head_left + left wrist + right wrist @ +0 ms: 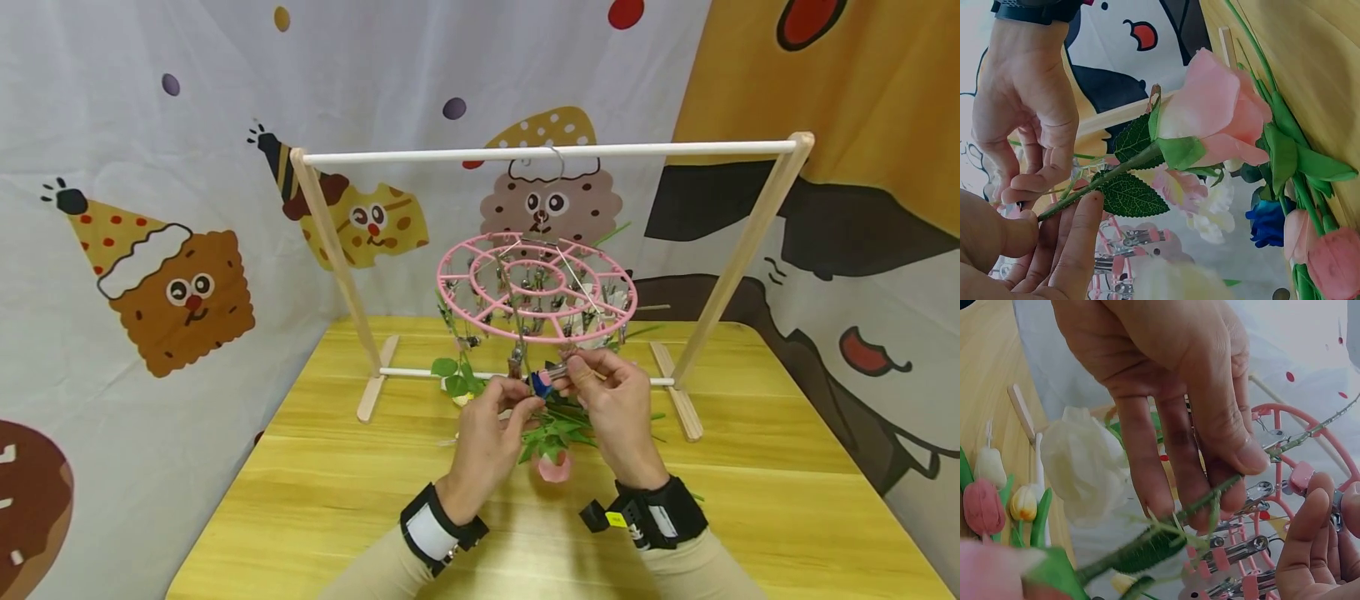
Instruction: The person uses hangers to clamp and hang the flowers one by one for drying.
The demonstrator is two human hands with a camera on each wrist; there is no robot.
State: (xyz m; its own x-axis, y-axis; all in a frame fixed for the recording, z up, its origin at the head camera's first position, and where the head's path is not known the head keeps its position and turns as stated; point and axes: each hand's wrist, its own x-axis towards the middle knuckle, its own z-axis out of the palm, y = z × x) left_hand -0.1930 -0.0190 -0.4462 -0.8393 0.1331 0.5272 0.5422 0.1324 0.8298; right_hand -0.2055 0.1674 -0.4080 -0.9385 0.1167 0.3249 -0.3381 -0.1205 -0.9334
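Note:
My left hand [491, 433] pinches the thorny green stem [1100, 181] of a pink rose [1210, 109] between thumb and fingers. The rose hangs bloom down, and its stem runs up past the front of a round pink clip hanger [536, 339]. In my right hand [615, 408] is a metal clip with pink tips [1300, 476], held between thumb and fingers close beside the stem. Other clips [1235, 553] dangle from the hanger's rings. A white rose [1085, 465] hangs bloom down near the hands in the right wrist view.
A wooden stand with a white top bar [420, 156] bears the hanger by its hook [557, 162]. Under it on the wooden table [315, 483] lie pink tulips [1335, 262], a blue rose [1267, 223] and a yellow tulip [1025, 503]. A printed cloth [360, 67] stands behind.

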